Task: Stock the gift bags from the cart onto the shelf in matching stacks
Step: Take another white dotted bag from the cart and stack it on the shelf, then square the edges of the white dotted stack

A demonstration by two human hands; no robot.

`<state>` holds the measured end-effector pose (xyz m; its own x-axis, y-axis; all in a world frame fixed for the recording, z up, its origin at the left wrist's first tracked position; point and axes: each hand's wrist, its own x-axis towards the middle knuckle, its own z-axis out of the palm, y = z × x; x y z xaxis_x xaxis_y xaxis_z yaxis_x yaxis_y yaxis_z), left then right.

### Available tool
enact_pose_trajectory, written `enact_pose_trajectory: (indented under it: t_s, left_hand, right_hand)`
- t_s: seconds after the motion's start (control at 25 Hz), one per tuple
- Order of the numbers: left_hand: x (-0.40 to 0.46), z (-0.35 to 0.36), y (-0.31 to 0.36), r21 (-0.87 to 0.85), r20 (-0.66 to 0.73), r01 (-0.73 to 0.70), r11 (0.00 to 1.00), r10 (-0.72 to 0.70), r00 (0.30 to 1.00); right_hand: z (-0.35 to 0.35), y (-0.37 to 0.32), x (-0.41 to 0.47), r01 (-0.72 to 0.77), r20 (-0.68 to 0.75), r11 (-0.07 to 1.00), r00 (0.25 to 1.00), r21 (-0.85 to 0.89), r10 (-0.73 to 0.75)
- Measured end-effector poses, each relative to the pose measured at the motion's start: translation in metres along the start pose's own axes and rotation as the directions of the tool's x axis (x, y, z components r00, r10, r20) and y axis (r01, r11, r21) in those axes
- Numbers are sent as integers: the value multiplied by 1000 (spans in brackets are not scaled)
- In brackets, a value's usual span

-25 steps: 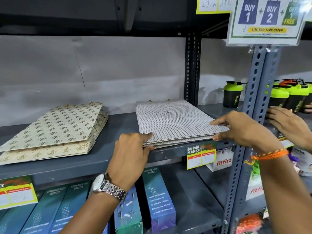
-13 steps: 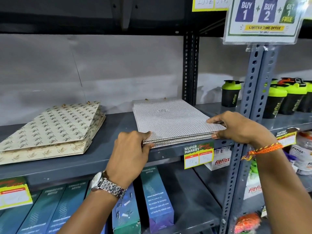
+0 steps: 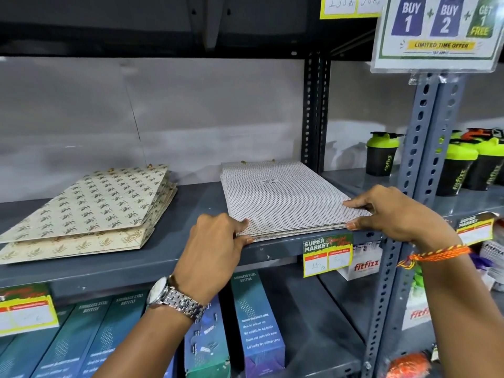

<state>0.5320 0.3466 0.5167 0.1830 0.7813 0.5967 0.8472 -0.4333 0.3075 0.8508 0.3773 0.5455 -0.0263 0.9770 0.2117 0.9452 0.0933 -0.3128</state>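
Observation:
A flat stack of white dotted gift bags point(image 3: 283, 197) lies on the grey shelf point(image 3: 191, 257), near the upright post. My left hand point(image 3: 215, 246) pinches the stack's front left corner, thumb on top. My right hand point(image 3: 392, 211) grips the front right corner, fingers above and thumb under the edge. Further left on the same shelf rests a fanned stack of cream gift bags with a green leaf print point(image 3: 87, 211), touched by neither hand. The cart is out of view.
Black shaker bottles with lime lids point(image 3: 381, 154) stand on the neighbouring shelf to the right. Boxed steel bottles point(image 3: 256, 323) fill the shelf below. A grey perforated post point(image 3: 428, 165) and a hanging offer sign point(image 3: 439, 31) are at the right. Price tags point(image 3: 327, 255) hang off the shelf edge.
Another person's hand at the shaker bottles has left the view. Both my hands stay on the dotted stack's front corners, which has shifted only slightly on the shelf.

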Motion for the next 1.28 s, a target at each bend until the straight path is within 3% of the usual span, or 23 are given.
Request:
enact_pose_trajectory:
  t_s: [0.24, 0.36, 0.44, 0.48, 0.6, 0.72, 0.8, 0.96, 1.28]
  left_hand:
    - [-7, -24, -13, -69, 93, 14, 998, -7, 996]
    - [-26, -83, -61, -96, 53, 72, 993, -67, 996]
    - [-41, -133, -111, 21, -10, 165, 986, -165, 986]
    - [-49, -159, -138, 104, -39, 225, 969, -222, 974]
    - [-63, -204, -207, 212, 29, 365, 907, -379, 925]
    - [-68, -208, -255, 120, 163, 358, 926, -374, 913]
    - [-64, -202, -264, 83, 205, 314, 946, -325, 923]
    - [-55, -189, -275, 53, 128, 319, 946, -323, 938]
    - [-61, -185, -281, 43, 13, 281, 959, -282, 959]
  right_hand:
    - [-9, -14, -9, -58, 30, 997, 998, -49, 60]
    - [-13, -63, -24, -8, -147, 997, 989, -76, -4]
    - [-3, -113, -36, 88, -305, 996, 948, -30, -93]
    - [7, -147, -40, 166, -314, 984, 940, 71, -136]
    - [51, -247, -41, 355, -157, 847, 935, 395, -318]
    - [101, -314, -21, 427, -83, 828, 900, 363, -428]
    - [120, -329, -7, 370, -82, 870, 928, 327, -364]
    - [139, -334, -2, 275, -109, 919, 961, 281, -254]
    - [145, -336, -20, 267, -302, 940, 933, 211, -197]
